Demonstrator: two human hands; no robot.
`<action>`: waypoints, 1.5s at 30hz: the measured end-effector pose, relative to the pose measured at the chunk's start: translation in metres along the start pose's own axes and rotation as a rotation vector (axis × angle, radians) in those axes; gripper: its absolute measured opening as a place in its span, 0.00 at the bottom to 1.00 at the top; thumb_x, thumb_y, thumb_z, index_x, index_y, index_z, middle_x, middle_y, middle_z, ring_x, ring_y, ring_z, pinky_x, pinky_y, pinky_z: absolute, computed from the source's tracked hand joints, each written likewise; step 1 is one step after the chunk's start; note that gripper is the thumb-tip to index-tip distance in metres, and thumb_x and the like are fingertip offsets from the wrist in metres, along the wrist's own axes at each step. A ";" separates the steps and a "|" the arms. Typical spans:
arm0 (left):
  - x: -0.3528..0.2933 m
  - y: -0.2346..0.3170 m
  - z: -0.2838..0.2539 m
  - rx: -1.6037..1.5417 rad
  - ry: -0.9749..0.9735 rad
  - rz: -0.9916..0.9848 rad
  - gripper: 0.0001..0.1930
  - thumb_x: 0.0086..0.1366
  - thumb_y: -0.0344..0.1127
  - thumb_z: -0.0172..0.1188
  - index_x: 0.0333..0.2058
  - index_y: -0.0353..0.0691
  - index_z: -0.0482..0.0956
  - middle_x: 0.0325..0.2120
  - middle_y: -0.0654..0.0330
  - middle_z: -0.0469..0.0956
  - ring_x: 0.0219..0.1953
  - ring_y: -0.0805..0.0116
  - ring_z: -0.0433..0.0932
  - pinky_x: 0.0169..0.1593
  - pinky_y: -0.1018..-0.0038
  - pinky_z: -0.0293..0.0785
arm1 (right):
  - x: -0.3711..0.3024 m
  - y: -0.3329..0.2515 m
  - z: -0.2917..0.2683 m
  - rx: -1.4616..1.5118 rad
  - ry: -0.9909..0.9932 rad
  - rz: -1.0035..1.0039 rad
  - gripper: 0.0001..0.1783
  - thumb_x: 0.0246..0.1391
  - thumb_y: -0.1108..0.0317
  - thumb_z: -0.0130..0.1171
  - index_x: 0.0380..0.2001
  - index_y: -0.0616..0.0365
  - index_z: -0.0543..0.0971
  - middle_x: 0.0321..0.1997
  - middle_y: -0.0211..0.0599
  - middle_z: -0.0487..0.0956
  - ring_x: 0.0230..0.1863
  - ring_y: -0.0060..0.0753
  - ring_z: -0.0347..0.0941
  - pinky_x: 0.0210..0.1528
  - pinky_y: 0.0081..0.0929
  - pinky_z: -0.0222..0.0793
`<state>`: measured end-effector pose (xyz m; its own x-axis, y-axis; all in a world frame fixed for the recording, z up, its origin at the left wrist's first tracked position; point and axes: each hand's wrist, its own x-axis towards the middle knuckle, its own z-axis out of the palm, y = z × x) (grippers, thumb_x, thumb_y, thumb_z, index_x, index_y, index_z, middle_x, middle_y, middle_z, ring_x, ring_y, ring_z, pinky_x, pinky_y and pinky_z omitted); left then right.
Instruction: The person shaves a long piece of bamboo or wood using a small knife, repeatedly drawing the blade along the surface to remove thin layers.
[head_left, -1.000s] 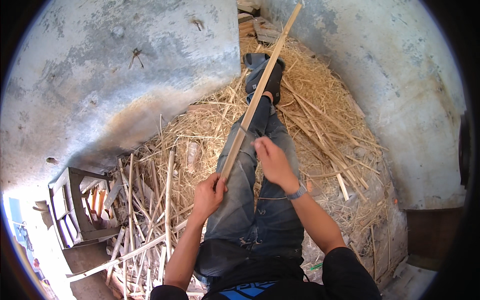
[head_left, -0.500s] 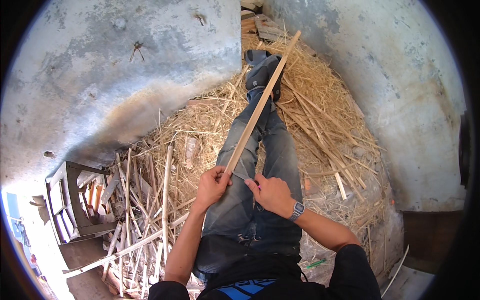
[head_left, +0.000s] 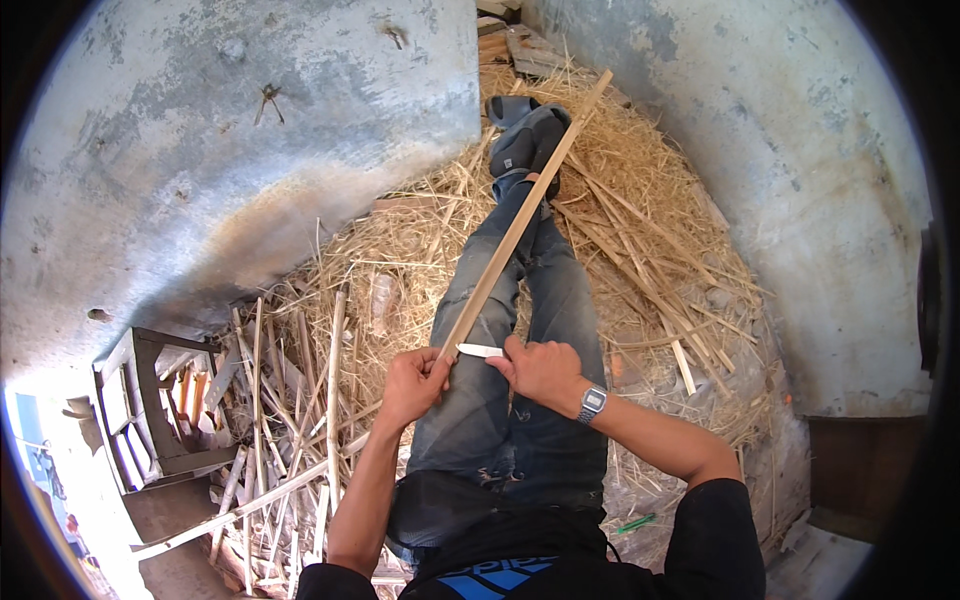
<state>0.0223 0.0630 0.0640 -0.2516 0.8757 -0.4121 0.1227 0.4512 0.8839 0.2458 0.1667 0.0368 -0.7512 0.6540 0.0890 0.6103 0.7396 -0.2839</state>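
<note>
A long flat strip of pale wood or bamboo [head_left: 527,212] lies slanting along my outstretched legs, its far end beyond my shoes. My left hand [head_left: 414,385] pinches its near end over my thigh. In my right hand [head_left: 545,370] is a knife [head_left: 481,351], its bright blade pointing left. The tip of the blade lies at the strip's edge, just past my left fingertips; whether it bites into the strip I cannot tell. My right fingers hide the knife's handle.
Straw and shavings [head_left: 400,240] cover the floor around my legs [head_left: 560,300]. More strips [head_left: 650,270] lie at the right, and sticks [head_left: 333,400] at the left. A dark wooden frame [head_left: 165,400] stands at far left. Pale walls [head_left: 250,150] rise on both sides; a green object [head_left: 636,523] lies at lower right.
The knife blade has turned so its bright flat side shows. My right hand has risen slightly, while my left hand has shifted a little down and left. The strip's far end has swung slightly right.
</note>
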 end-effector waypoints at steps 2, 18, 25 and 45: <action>-0.007 -0.005 -0.001 -0.060 0.009 0.020 0.14 0.76 0.36 0.61 0.40 0.29 0.86 0.18 0.66 0.79 0.16 0.82 0.72 0.21 0.80 0.65 | 0.007 0.009 -0.001 -0.037 0.046 0.044 0.28 0.71 0.39 0.51 0.31 0.52 0.75 0.12 0.40 0.77 0.14 0.50 0.77 0.15 0.48 0.71; -0.015 -0.015 0.010 -0.179 0.044 -0.008 0.13 0.77 0.35 0.59 0.40 0.29 0.85 0.18 0.66 0.78 0.15 0.82 0.71 0.21 0.80 0.66 | 0.003 0.029 -0.076 0.626 0.065 0.260 0.18 0.71 0.53 0.58 0.49 0.59 0.77 0.26 0.55 0.82 0.30 0.67 0.79 0.34 0.52 0.74; 0.006 -0.017 0.017 -0.233 0.035 0.007 0.13 0.77 0.36 0.59 0.41 0.29 0.85 0.18 0.66 0.78 0.14 0.82 0.69 0.19 0.80 0.63 | -0.018 0.026 -0.050 0.468 -0.164 0.368 0.28 0.71 0.47 0.55 0.35 0.66 0.81 0.27 0.62 0.81 0.31 0.69 0.79 0.35 0.58 0.73; 0.010 -0.025 0.017 -0.348 0.012 -0.022 0.12 0.77 0.35 0.59 0.39 0.31 0.84 0.18 0.67 0.77 0.13 0.83 0.67 0.18 0.81 0.61 | -0.014 0.042 -0.042 0.668 -0.194 0.108 0.21 0.73 0.50 0.54 0.38 0.60 0.78 0.27 0.57 0.79 0.32 0.66 0.77 0.35 0.53 0.70</action>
<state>0.0330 0.0628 0.0341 -0.2617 0.8637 -0.4307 -0.2167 0.3823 0.8983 0.2923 0.1948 0.0637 -0.7644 0.6322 -0.1266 0.4455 0.3758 -0.8126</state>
